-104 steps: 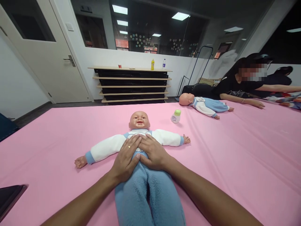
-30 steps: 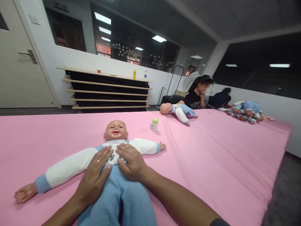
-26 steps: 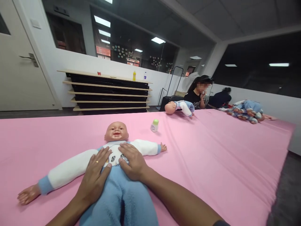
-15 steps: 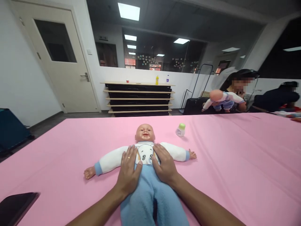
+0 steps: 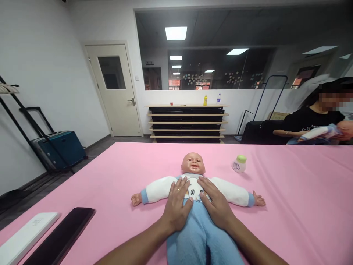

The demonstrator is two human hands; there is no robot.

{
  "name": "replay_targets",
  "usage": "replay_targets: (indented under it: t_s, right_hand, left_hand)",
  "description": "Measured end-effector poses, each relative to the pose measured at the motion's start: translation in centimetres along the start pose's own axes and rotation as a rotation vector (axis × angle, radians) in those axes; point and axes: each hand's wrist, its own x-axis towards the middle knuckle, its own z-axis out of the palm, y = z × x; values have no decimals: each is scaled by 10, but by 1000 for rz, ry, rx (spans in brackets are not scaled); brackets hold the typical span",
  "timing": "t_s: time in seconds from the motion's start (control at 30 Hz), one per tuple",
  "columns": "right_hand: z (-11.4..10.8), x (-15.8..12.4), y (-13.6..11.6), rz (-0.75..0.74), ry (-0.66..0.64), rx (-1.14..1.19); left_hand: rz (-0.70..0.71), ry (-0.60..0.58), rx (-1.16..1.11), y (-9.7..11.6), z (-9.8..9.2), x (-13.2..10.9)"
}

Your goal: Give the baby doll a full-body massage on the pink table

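A baby doll (image 5: 205, 230) in a white top and blue trousers lies on its back, head away from me, arms spread wide. My left hand (image 5: 178, 204) rests on the left side of its chest, fingers stretched out, a ring on one finger. On the right side of the chest lies my right hand (image 5: 216, 202), also flat with fingers extended. Between my hands part of a printed animal face shows on the top. The doll's lower legs run out of view at the bottom edge.
A pink cloth (image 5: 110, 176) covers the table. Beyond the doll's arm stands a small jar with a green lid (image 5: 239, 164). A black phone (image 5: 60, 235) and a white box (image 5: 27, 235) lie at left. Another person (image 5: 311, 117) holds a doll at far right.
My view has swung left, bringing the white box and suitcase into sight. Both hands stay on the doll's chest. The other person's doll has been lowered and tipped sideways.
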Motion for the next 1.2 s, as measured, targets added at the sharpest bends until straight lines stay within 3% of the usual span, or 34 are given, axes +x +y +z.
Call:
replay_targets:
  t_s: [0.4, 0.67, 0.93, 1.1, 1.2]
  right_hand:
    - [-1, 1, -4, 81, 84, 13]
    - [0, 1, -5, 57, 156, 49]
    - [-4, 1, -10, 75, 167, 62]
    - [-7, 0, -11, 89, 164, 94]
    - [-13, -1, -12, 116, 183, 128]
  left_hand:
    - [-90, 57, 15, -6, 5, 3]
    - [-64, 131, -14, -15, 11, 5]
    - [-101, 60, -47, -11, 4, 6]
    - [-157, 102, -136, -6, -1, 8]
    - [-251, 123, -223, -1, -13, 16]
